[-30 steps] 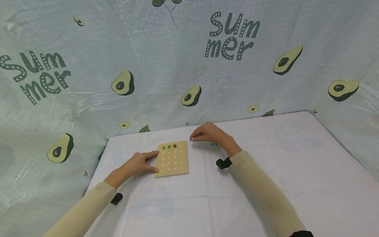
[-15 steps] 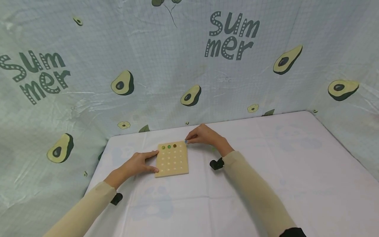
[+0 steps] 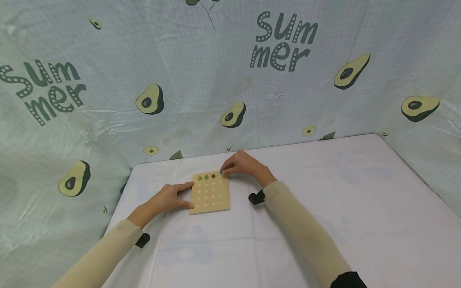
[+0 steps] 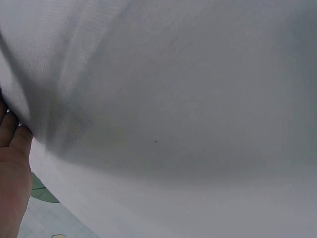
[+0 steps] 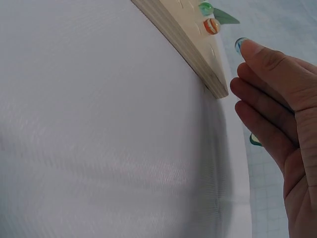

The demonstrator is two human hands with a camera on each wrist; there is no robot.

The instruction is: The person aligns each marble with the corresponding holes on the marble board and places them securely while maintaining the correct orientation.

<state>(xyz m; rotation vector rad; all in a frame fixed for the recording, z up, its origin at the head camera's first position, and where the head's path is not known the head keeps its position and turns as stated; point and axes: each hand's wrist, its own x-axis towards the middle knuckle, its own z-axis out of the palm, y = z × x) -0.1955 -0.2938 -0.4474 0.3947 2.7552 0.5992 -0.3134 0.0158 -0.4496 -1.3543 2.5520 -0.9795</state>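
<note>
A square wooden board [image 3: 209, 201] with rows of small hollows lies on the white cloth. Along its far row sit a yellow-green marble [image 3: 199, 178], a green marble [image 3: 206, 177] and an orange-brown marble [image 3: 213, 176]. My left hand [image 3: 167, 201] touches the board's left edge with spread thumb and fingers; in the left wrist view only part of that hand [image 4: 14, 178] shows. Over the board's far right corner, my right hand [image 3: 244, 164] pinches a blue marble [image 5: 238, 45] at its fingertips. Whether that marble touches the board I cannot tell.
White cloth covers the table [image 3: 306, 224], whose far edge meets a hanging sheet [image 3: 194, 92] printed with avocados. A black wrist camera [image 3: 257, 197] sticks out beside the right sleeve [image 3: 302, 224].
My right hand has moved left with the blue marble, from beside the board to over its far right corner. Loose marbles seen earlier are now hidden behind it. The left hand stays put.
</note>
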